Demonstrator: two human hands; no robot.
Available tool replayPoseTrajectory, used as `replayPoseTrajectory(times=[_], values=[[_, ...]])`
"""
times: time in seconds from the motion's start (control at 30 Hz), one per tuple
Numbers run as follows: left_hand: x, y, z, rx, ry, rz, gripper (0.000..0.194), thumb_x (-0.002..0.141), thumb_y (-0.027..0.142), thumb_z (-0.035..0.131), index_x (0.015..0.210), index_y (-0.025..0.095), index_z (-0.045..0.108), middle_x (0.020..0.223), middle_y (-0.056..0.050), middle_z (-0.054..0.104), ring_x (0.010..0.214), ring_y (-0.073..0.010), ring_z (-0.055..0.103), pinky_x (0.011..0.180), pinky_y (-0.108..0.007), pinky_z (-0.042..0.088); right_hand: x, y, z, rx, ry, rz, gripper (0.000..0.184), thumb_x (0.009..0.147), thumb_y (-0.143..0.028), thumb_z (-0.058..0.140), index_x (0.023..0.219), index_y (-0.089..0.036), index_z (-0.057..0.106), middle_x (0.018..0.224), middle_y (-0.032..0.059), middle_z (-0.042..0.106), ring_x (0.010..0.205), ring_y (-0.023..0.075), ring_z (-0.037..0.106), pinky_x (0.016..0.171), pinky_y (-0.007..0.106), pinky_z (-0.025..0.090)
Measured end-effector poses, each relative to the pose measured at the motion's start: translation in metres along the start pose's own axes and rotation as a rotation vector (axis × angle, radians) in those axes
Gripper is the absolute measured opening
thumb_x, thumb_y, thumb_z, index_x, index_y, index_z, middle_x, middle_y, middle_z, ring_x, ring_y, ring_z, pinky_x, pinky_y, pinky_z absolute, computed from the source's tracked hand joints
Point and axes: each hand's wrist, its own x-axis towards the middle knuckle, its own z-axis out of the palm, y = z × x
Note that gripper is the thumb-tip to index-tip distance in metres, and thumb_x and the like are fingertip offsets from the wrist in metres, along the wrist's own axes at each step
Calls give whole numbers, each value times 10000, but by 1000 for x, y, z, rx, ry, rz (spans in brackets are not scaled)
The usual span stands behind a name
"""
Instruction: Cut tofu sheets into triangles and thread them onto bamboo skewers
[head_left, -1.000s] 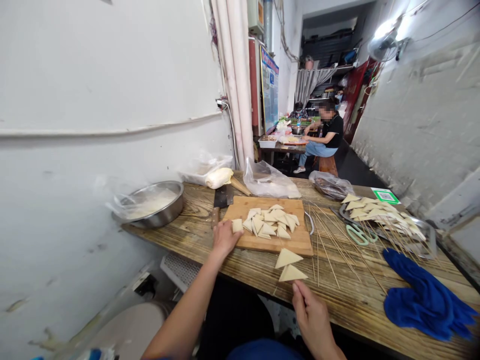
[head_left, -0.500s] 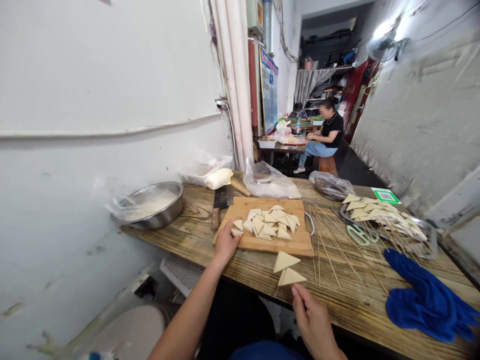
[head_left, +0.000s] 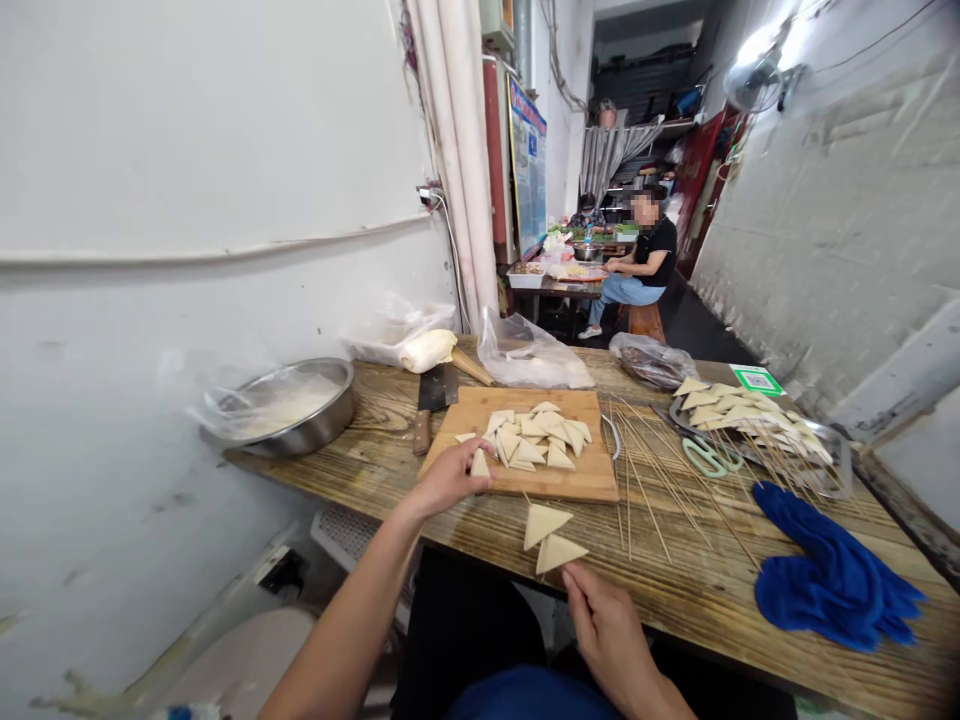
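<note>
My left hand point(head_left: 447, 480) pinches one pale tofu triangle point(head_left: 479, 463) at the front left edge of a wooden cutting board point(head_left: 555, 488). Between thumb and fingers, my right hand point(head_left: 611, 620) grips a thin skewer point(head_left: 527, 496) whose tip points away to the upper left. Two tofu triangles point(head_left: 547, 522) are threaded on that skewer, one behind the other, over the table's front edge. A loose pile of similar triangles point(head_left: 529, 430) covers the middle of the board. Most of the skewer's lower end is hidden by my right hand.
Bare skewers point(head_left: 652, 490) lie right of the board, near green-handled scissors point(head_left: 709, 457) and a tray point(head_left: 844, 480) of skewered triangles. A blue glove point(head_left: 832, 580) lies front right. A cleaver point(head_left: 424, 430) and a steel basin point(head_left: 330, 420) stand left. A person point(head_left: 649, 255) sits farther back.
My left hand has picked up a tofu triangle from the board's left side and moved slightly right with it. My right hand still holds the loaded skewer. The view has shifted a little.
</note>
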Motion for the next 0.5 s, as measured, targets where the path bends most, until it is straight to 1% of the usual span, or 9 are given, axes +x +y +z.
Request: replayPoseTrajectory(times=[0.07,0.13,0.17,0.23,0.3,0.33,0.4,0.5], values=[[2,3,3,87,12,-6,372,616,272,665,944,171,522,567,69,508,518,-99,460,496,-203,321,0,0,0,4,-11,11,315,914,-256,308,823,-169,597,609,25,579,531,127,558,657,224,468],[5,6,5,121,32,-7,342,601,277,683,880,172,516,526,86,460,488,-85,418,475,-195,283,0,-1,0,12,-14,19,316,916,-258,303,830,-168,594,619,30,583,537,128,558,652,224,465],[6,8,6,94,30,-9,308,606,290,683,836,169,517,525,84,457,487,-80,410,474,-193,277,0,-1,0,16,-14,22,314,916,-257,304,834,-167,593,626,32,588,544,128,562,644,221,463],[8,11,8,-27,-9,-24,260,633,329,667,768,158,525,555,60,496,508,-81,431,488,-193,289,0,-1,0,18,-13,25,311,915,-255,308,835,-166,595,631,32,592,550,127,566,629,213,458],[8,15,10,-150,-51,-64,265,659,371,649,756,145,552,605,25,554,534,-87,457,495,-195,298,-1,0,-1,14,-8,29,313,913,-253,309,827,-169,598,620,26,588,542,125,563,629,212,456],[8,17,11,-201,-51,-90,277,672,392,638,759,139,563,620,12,571,528,-84,452,484,-194,290,-1,0,-1,11,-5,31,315,912,-253,309,821,-171,599,614,23,585,536,124,559,636,213,456],[6,19,14,-314,-25,-152,297,699,425,613,741,134,565,612,8,563,479,-61,397,443,-190,251,-2,1,-1,10,4,32,312,911,-256,314,824,-171,601,610,19,583,530,124,556,645,216,457],[3,18,19,-607,-31,-245,295,701,402,634,684,127,529,608,20,514,445,-27,340,402,-168,212,-3,2,-1,6,17,30,304,909,-261,324,834,-169,604,598,13,576,513,120,547,649,216,459]])
